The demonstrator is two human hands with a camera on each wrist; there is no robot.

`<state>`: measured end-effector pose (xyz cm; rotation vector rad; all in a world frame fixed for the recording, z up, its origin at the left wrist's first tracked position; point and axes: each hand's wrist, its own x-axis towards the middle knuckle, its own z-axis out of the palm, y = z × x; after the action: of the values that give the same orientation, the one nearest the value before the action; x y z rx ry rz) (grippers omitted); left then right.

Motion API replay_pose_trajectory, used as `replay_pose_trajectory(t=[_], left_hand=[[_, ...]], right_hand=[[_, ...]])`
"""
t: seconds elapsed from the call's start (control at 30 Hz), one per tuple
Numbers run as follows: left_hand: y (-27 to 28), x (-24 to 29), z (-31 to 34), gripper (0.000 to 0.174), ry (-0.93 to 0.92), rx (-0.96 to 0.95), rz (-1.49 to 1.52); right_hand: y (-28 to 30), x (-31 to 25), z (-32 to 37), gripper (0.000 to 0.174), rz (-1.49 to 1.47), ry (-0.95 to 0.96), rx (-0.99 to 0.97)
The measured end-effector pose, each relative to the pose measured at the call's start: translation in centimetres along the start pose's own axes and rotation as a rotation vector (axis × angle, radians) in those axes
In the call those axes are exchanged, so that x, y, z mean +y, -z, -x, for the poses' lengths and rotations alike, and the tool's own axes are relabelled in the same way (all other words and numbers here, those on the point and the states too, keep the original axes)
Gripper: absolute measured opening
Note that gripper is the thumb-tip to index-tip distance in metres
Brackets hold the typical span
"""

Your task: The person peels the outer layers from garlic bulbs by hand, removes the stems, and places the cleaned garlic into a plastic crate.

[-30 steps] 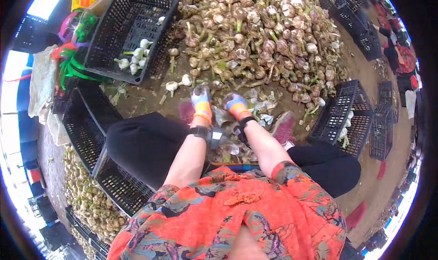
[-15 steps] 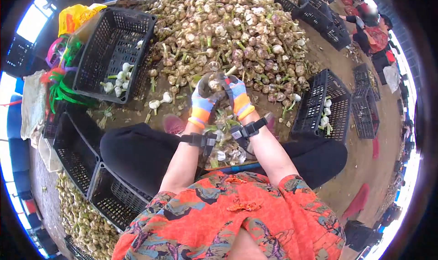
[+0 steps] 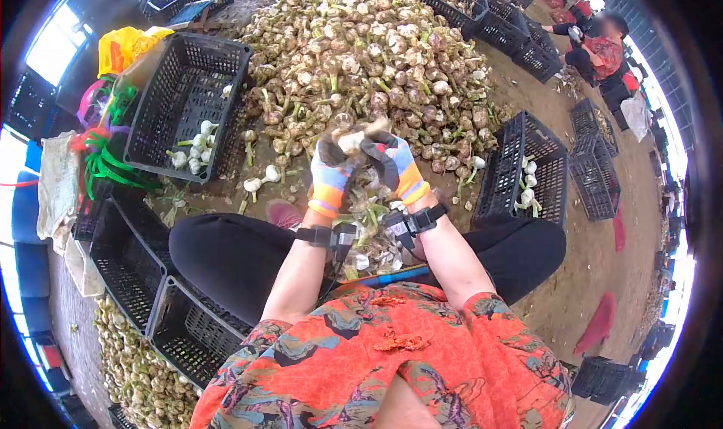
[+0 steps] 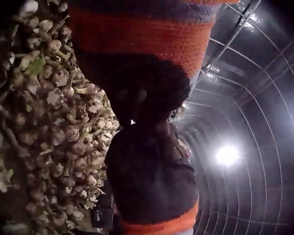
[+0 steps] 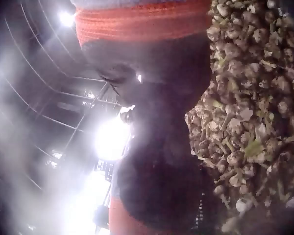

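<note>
Both hands wear striped gloves with dark palms and meet in front of the garlic heap [image 3: 369, 60]. The left hand [image 3: 330, 174] grips a garlic bulb [image 3: 349, 140] with its stem pointing right. Close against it, the right hand [image 3: 395, 169] has its fingers curled at the stem side of the same bulb. In the left wrist view the two dark gloves overlap, and the left glove [image 4: 142, 54] covers the bulb. The right wrist view likewise shows the right glove [image 5: 147, 58] over the work, with the bulb hidden.
A black crate [image 3: 134, 139] with several white bulbs stands left; another crate [image 3: 561, 154] with trimmed bulbs is at the right. Loose leaf scraps [image 3: 369, 237] lie between the knees. More crates [image 3: 162, 278] flank the left leg. Another person [image 3: 602, 52] sits far right.
A second ago both hands were apart and low by the heap's front edge. They then came up together with a garlic bulb, which now lies more level between them.
</note>
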<state>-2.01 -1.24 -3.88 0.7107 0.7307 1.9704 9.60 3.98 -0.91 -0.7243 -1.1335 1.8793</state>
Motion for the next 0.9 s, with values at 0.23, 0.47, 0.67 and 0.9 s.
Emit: replay_pose_trajectory(t=[0.23,0.47,0.67,0.9], left_hand=[[-1.3,2.0,-0.2,0.064,0.020,-0.050,-0.025],[-0.1,0.8,-0.4,0.056,-0.024,-0.066,-0.026],[-2.2,3.1,0.3,0.041,0.187,0.022,0.193],[-1.7,1.8,0.1,0.039,0.323,0.094,0.279]], right_hand=[[-1.7,-1.5,0.1,0.028,-0.240,-0.041,0.014],[-1.3,-1.7,-0.3,0.015,-0.219,-0.154,0.036],[-0.3,-2.8,-0.2,0.026,0.670,0.314,0.028],[0.1,-0.7,-0.8,0.026,0.413,0.164,0.060]])
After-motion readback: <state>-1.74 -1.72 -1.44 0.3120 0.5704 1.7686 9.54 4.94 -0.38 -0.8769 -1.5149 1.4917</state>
